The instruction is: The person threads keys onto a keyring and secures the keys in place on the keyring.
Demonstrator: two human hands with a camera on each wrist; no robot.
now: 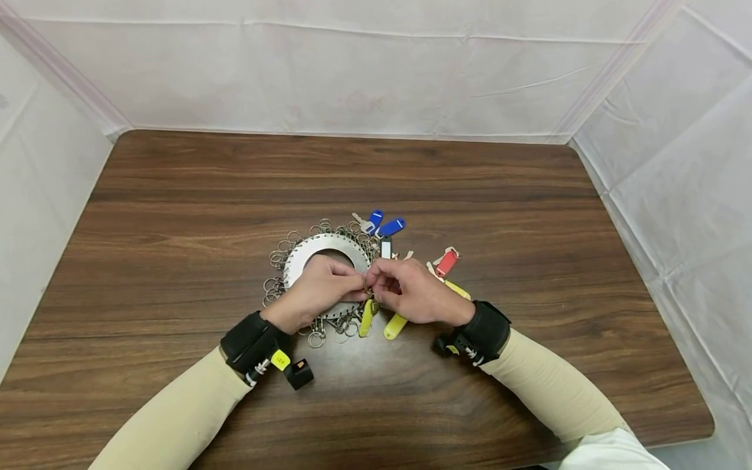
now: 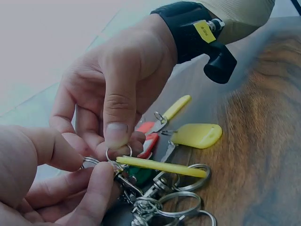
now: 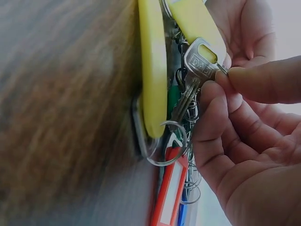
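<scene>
Both hands pinch one split ring (image 2: 118,155) carrying a yellow tag (image 2: 160,166), just beside the metal disc (image 1: 305,256). Left hand (image 1: 317,290) should brace the ring; right hand (image 1: 411,294) should work the coil open with small moves.

Both forearms are covered by snug beige sleeves (image 1: 176,418) of ribbed knit cloth, reaching to the wrists. At the near right edge a white garment (image 1: 611,454) shows over the right sleeve. Each wrist wears a wide black band (image 1: 249,339). The left band carries a small black camera block (image 1: 299,374), a yellow label (image 1: 281,359) with dark print, and short white-and-metal fittings. The right band (image 1: 484,329) has similar white fittings and a yellow tab on its near side.
</scene>
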